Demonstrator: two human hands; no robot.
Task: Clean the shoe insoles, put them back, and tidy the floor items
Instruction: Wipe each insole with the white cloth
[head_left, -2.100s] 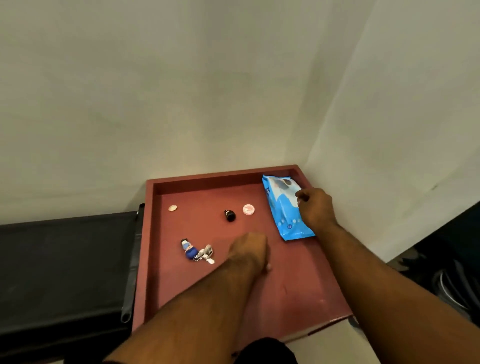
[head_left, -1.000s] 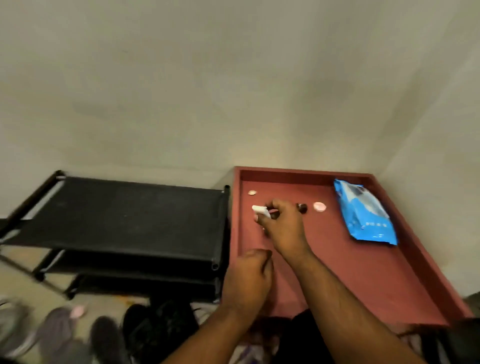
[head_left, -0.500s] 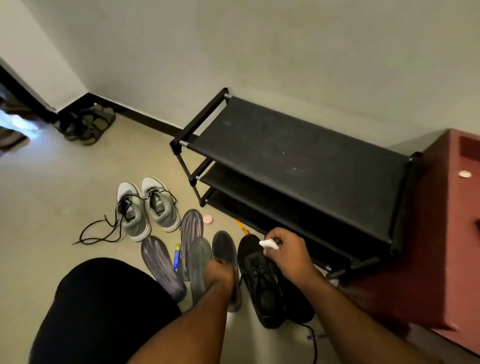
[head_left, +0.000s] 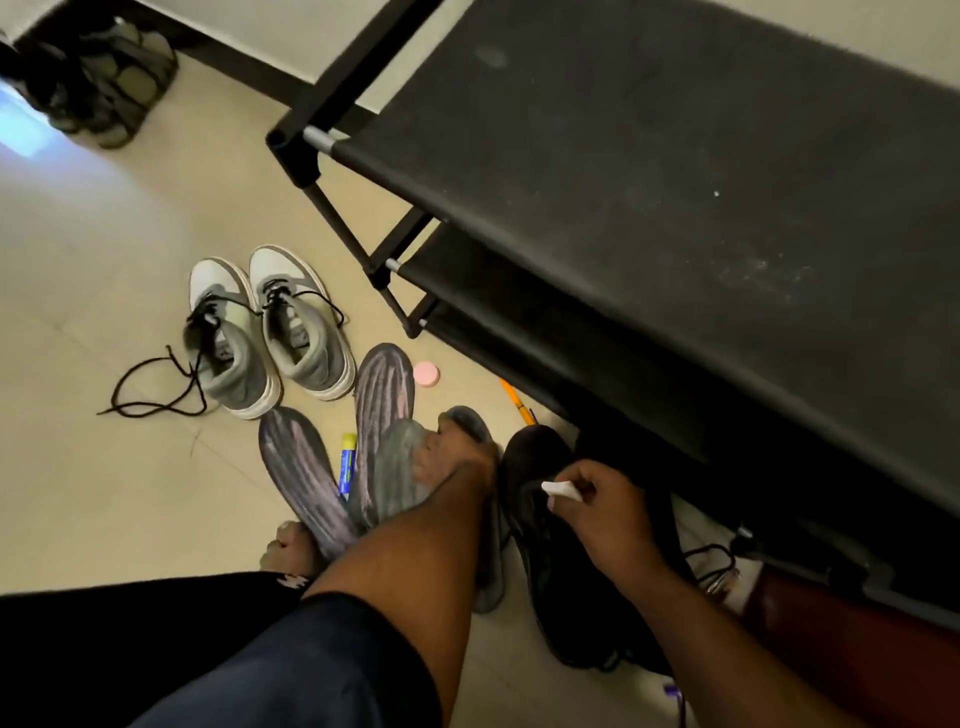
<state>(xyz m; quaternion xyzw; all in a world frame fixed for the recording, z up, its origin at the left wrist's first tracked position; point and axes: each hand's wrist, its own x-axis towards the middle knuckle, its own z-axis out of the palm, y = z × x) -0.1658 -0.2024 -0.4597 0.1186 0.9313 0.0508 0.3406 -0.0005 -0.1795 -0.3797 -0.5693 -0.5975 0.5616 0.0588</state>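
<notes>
Landmark: black shoe rack (head_left: 649, 171), tube frame, matte fabric shelves, dusty top, nothing visible on the tiers in view.

Four insoles lie on the beige tile floor (head_left: 93, 291) in front of the rack's lower left corner, fanned and overlapping. Long dark insole (head_left: 383, 405) with pale chalky streaks lies nearest that corner; streaked insole (head_left: 298, 467) is further out from the rack; two plain grey insoles (head_left: 395, 467) lie between the streaked ones and the black shoes (head_left: 550, 551), which sit right against the rack's bottom shelf. Black shoes are soft, matte; inside too dark to tell.

Left hand (head_left: 452, 460) lies on the grey insoles, fingers curled over the edge of one; grip looks closed on it. Right hand (head_left: 597, 509) hovers over the black shoes, thumb and forefinger pinching a small white wipe scrap (head_left: 561, 491).

Grey-and-white sneakers (head_left: 270, 332) stand out from the rack's left end, openings up, black laces loose on the floor, no insoles clearly seen inside. Pink round cap (head_left: 427, 374) and orange pen (head_left: 517, 408) lie beside the rack's bottom edge. Blue-yellow tube (head_left: 347, 462) sits between the streaked insoles. Dark sandals (head_left: 104, 78) are far off by the wall.
</notes>
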